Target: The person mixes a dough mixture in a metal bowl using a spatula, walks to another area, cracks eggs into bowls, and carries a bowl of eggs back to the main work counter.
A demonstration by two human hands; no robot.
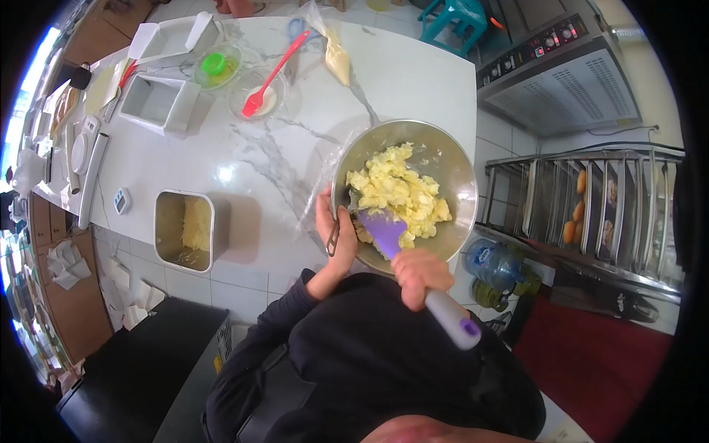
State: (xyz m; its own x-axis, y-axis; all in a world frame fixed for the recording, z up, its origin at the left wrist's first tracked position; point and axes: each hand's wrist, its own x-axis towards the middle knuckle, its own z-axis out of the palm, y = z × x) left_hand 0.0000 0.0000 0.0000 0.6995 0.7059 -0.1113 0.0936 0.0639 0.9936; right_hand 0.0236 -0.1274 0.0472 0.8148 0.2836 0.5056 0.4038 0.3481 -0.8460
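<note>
In the head view, the steel bowl (pixel 459 166) is at the near edge of the surface (pixel 258 166), close before the body, so both hands can reach it with bent arms. The left hand (pixel 338 240) grasps its left side near the rim, beside a small wire loop (pixel 333 239); this seems to keep the bowl from turning. The right hand (pixel 421 277) is clenched around the grey handle (pixel 452 322) of the purple spatula (pixel 382 229). The handle slants outward over the near rim, so the blade can lie low inside, against the lumpy yellow mixture (pixel 399 184). Whether the blade touches the bottom I cannot tell, because the mixture covers its tip. Crumpled clear plastic (pixel 319 193) lies just beside the bowl. The piping bag (pixel 337 60) and the red brush (pixel 277 72), which rests across a glass dish (pixel 238 94), lie farther back, probably to leave the arms free.
</note>
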